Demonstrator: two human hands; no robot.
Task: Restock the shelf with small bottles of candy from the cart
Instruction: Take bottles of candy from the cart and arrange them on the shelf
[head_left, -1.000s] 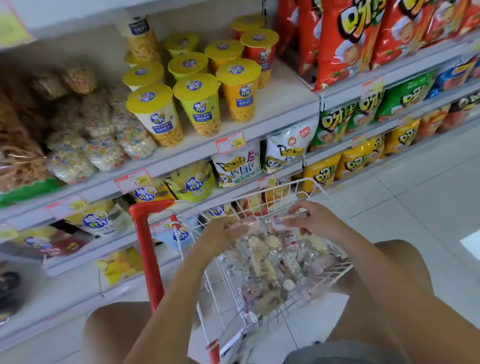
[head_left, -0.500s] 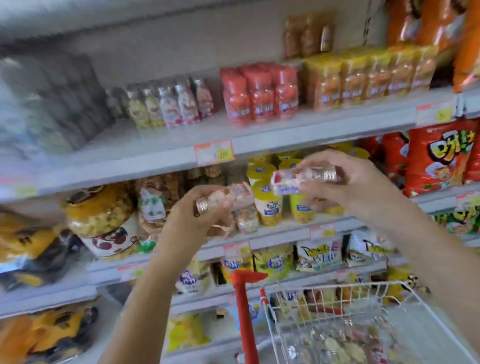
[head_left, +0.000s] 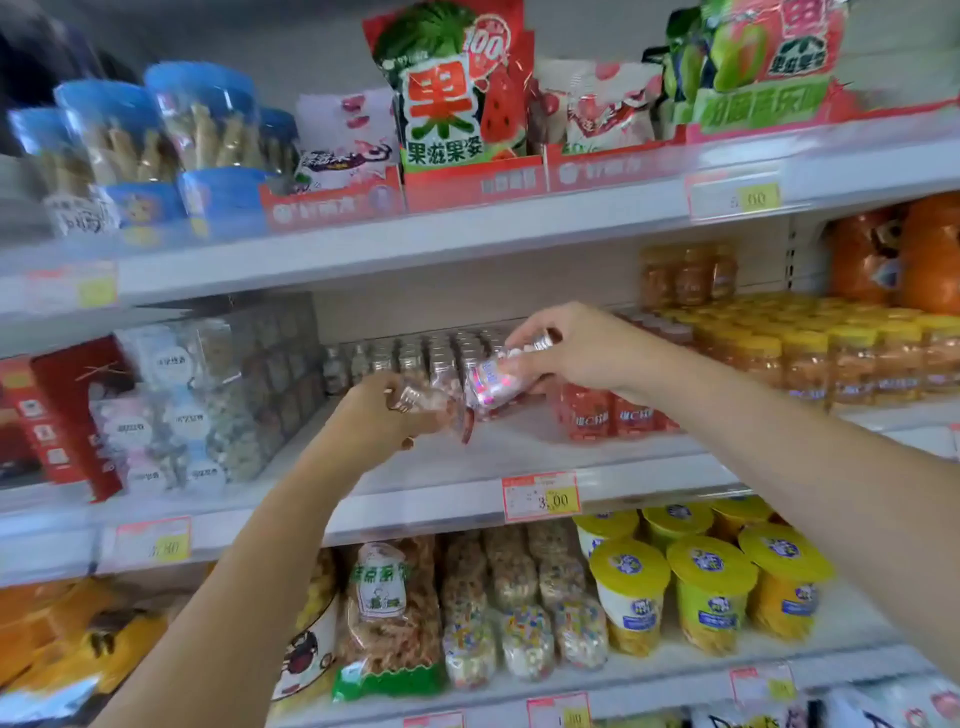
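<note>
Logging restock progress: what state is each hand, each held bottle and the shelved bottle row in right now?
left hand: grips the pink-candy bottle.
pink-candy bottle: tipped nearly sideways, over the middle shelf.
right hand: pinches the pink-labelled bottle.
pink-labelled bottle: tilted, silver cap uppermost, not shelved.
silver-capped bottles: upright, capped, at the shelf's back.
</note>
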